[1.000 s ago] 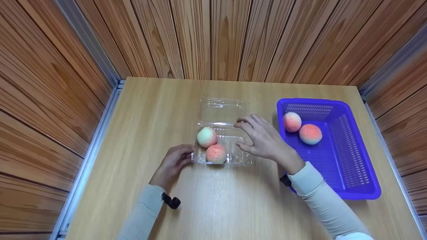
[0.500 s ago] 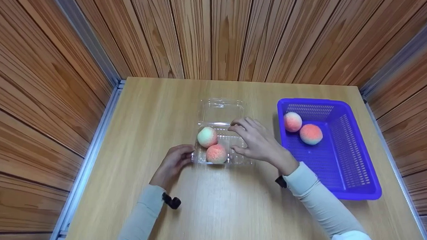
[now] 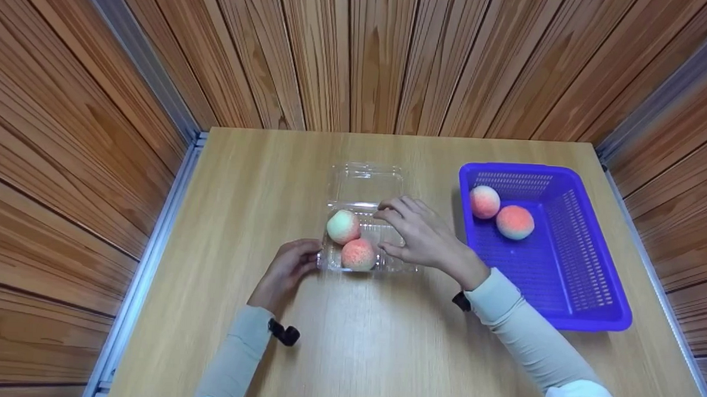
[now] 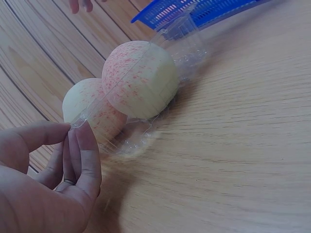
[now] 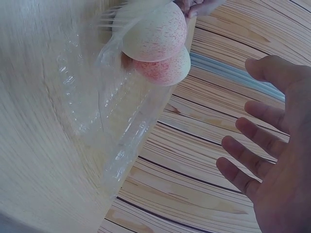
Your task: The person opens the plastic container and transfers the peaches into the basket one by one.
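A clear plastic clamshell container [image 3: 396,263] lies on the table with its lid [image 3: 367,186] folded back. Two pink-and-pale peaches sit in its left half: a paler one [image 3: 343,226] behind and a pinker one [image 3: 359,255] in front. My left hand [image 3: 289,266] pinches the container's left rim between thumb and fingers, as the left wrist view also shows. Over the right half of the container hovers my right hand [image 3: 420,236], its fingers spread and nothing in its grasp. In the right wrist view that hand's fingers [image 5: 255,160] are apart from the peaches.
To the right stands a purple basket [image 3: 542,321] with perforated sides. It holds two more peaches, one [image 3: 484,202] against its left wall and one [image 3: 515,222] beside it. Wooden panels [image 3: 360,55] enclose the table [image 3: 347,353] at the back and sides.
My right hand has shifted left and slightly down over the container, slowing toward now. The left hand, the container and all the peaches have stayed in place.
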Tool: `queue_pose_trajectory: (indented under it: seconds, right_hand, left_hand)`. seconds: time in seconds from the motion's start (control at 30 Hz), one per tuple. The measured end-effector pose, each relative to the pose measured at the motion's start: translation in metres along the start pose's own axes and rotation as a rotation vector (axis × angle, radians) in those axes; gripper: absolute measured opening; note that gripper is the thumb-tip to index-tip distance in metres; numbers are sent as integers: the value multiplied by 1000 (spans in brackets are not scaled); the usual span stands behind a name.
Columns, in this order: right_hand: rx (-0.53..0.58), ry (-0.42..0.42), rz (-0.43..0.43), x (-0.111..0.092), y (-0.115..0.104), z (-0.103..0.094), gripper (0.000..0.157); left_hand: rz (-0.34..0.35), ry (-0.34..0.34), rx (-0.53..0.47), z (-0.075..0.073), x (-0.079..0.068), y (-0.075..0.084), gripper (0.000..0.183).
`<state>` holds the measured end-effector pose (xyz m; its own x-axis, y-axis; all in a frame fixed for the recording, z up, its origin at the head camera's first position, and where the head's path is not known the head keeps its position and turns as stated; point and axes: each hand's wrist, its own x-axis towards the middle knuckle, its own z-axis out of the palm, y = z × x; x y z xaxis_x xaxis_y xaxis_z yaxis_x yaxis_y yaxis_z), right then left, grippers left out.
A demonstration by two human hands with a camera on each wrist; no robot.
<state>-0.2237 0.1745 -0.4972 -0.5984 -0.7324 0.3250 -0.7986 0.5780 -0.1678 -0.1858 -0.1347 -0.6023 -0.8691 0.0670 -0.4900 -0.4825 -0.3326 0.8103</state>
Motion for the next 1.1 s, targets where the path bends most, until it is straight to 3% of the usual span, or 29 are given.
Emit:
queue_pose_trajectory:
  seconds: [0.5, 0.83, 1.1]
  right_hand:
    - [22, -23, 36, 5, -7, 7, 53]
    - [51, -40, 41, 7, -10, 14, 54]
    - [58, -60, 40, 8, -12, 19, 53]
  left_hand:
    - [-10, -6, 2, 1, 1, 0, 9]
    - [-21, -16, 6, 0, 0, 1, 28]
    - [-22, -10, 5, 0, -2, 1, 15]
